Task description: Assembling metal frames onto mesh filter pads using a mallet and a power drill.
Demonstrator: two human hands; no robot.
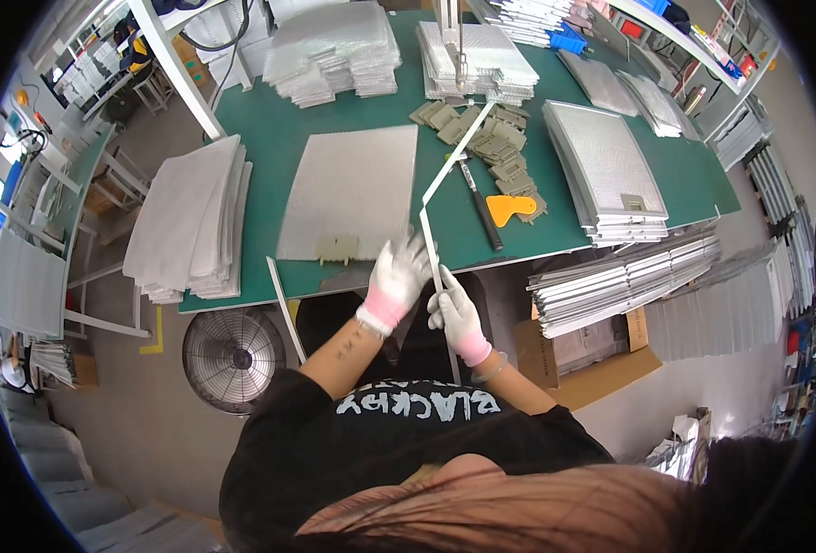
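A long thin white frame strip (445, 175), bent at an angle, reaches from the far parts of the table down past its front edge. My right hand (457, 318), in a white glove with a pink cuff, is closed around its near length. My left hand (399, 276), gloved the same way, is just left of the strip with its fingers stretched out; whether they touch it I cannot tell. Beyond my left hand, a silver mesh sheet (357, 180) lies flat on the green table (270, 129). A beige plastic clip piece (338, 247) sits at its near edge.
Right of the strip lie a hammer (481, 210), an orange scraper (507, 208) and a pile of beige plastic pieces (495, 143). Mesh sheets (187, 212) are stacked at left, framed panels (606, 170) at right. A floor fan (234, 359) and an open carton (601, 373) stand below.
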